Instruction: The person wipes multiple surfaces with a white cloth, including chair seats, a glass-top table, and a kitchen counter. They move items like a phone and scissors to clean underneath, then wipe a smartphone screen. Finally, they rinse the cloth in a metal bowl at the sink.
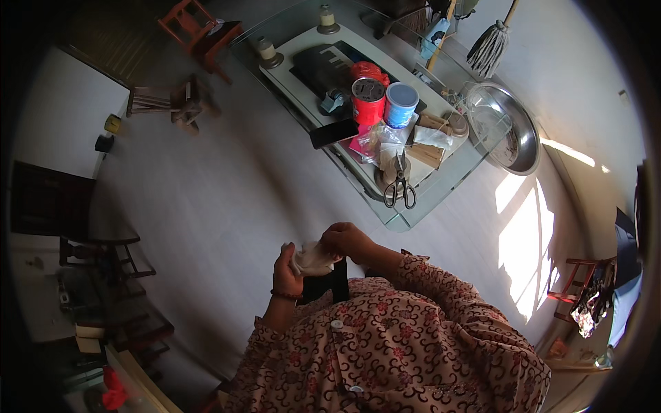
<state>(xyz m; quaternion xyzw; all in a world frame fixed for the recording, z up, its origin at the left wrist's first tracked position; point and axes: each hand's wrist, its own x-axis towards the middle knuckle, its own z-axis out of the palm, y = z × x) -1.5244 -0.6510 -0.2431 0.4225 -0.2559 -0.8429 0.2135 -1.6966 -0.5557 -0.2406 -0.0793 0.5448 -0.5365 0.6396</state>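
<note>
A piece of whitish cloth (312, 259) is stretched between my two hands, close in front of my body. My left hand (287, 272) grips its left side, with the thumb on top. At its upper right edge, my right hand (347, 240) pinches the cloth with bent fingers. What lies inside or under the folds is hidden. Beyond my hands, a pair of black-handled scissors (400, 183) lies at the near corner of the glass table (402, 221). A black phone (334, 134) rests at the table's left edge.
On the table stand a red can (368, 103) and a blue can (402, 106), beside a crumpled clear plastic bag (379, 138). To the right of the table is a steel basin (529, 139), below a mop (488, 46). Wooden chairs (193, 36) stand at upper left.
</note>
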